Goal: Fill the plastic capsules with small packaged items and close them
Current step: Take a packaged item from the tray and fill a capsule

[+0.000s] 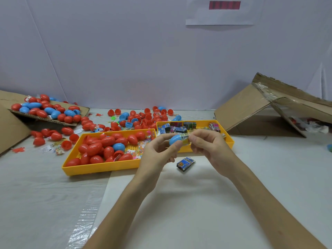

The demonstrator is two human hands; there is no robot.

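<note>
Left hand grips blue plastic capsule half; right hand pinches small printed packet at its mouth. Another blue packet lies on table just below both hands.

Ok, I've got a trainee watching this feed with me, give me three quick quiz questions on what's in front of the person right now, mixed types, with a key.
1. True or false: the left hand holds a blue capsule half.
2. Multiple choice: the loose small packet on the table lies
A. inside the left yellow tray
B. on the white sheet, below the hands
C. on the cardboard box at right
3. Fill in: the right hand presses a printed ____ into the capsule half.

Key: 1 true; 2 B; 3 packet. The right yellow tray holds more such packets; the left one holds mostly red capsules.
</note>
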